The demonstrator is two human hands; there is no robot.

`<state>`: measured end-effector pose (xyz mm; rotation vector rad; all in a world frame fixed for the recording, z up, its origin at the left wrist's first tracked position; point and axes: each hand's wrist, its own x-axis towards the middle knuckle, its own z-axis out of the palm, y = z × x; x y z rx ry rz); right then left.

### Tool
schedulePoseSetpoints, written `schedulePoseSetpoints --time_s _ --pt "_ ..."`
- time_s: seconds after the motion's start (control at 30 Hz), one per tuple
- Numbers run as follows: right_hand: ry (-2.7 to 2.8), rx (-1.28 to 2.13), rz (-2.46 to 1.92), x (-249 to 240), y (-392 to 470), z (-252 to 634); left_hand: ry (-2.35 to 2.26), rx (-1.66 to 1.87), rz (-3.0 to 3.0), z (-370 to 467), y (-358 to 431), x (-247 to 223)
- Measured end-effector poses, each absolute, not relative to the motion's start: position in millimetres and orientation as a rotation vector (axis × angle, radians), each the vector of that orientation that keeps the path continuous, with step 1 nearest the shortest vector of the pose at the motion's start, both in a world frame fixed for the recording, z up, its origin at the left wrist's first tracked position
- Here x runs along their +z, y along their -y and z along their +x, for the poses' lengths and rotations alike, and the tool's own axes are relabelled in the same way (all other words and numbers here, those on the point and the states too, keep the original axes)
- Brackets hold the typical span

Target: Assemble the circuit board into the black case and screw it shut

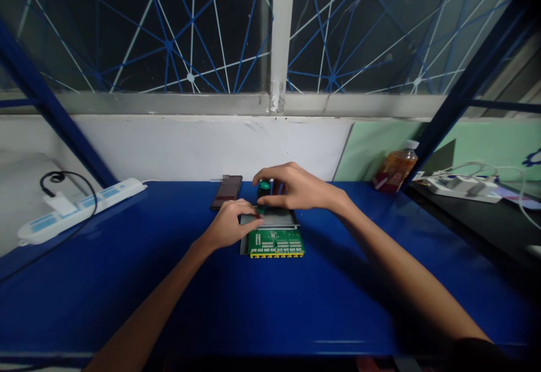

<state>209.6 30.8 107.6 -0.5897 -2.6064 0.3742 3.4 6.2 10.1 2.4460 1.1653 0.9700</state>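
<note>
My right hand point(291, 186) is closed around an upright green-and-black handle point(264, 188), like a screwdriver's. The handle's lower end is over the far left part of a flat grey metal case point(279, 218); its tip is hidden. My left hand point(232, 222) lies at the left side of the case, thumb and forefinger bent onto it close to the handle's foot. Exactly what its fingertips pinch is partly hidden. From the case's near side a green circuit board point(276, 240) sticks out, with a row of yellow connectors point(276, 256) along its front edge.
Behind my left hand lies a dark phone point(227, 191) on the blue table point(270, 304). A white power strip point(80, 211) with a black cable is at the left. At the right stand a drink bottle point(396, 168) and another power strip point(465, 187) with white cables.
</note>
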Motion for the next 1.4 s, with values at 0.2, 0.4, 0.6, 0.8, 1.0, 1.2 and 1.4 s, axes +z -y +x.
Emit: schedulePoseSetpoints --time_s 0.2,0.4,0.6,0.8,1.0,1.2,1.4 --pt "2.616 0.236 -0.644 105.0 -29.4 205.6 -1.214 0.973 2.439 3.0 -6.7 8.9" --pt "2.622 0.286 -0.587 109.1 -28.3 209.9 -1.198 0.953 2.42 3.8 -3.9 12.0" --pt "2.631 0.37 -0.533 108.4 -28.2 209.7 -1.152 0.92 2.434 4.6 -2.2 15.3" --pt "2.644 0.277 -0.622 107.7 -26.3 206.2 -1.222 0.958 2.382 4.1 -4.9 12.1" --pt "2.62 0.09 -0.76 103.7 -24.3 202.1 -1.228 0.945 2.373 3.9 -5.0 10.6" --pt "2.645 0.274 -0.595 109.6 -25.1 210.0 -1.155 0.933 2.393 4.0 -3.0 11.8" --pt "2.65 0.403 -0.525 110.9 -25.8 212.0 -1.143 0.898 2.419 4.2 -2.2 13.6"
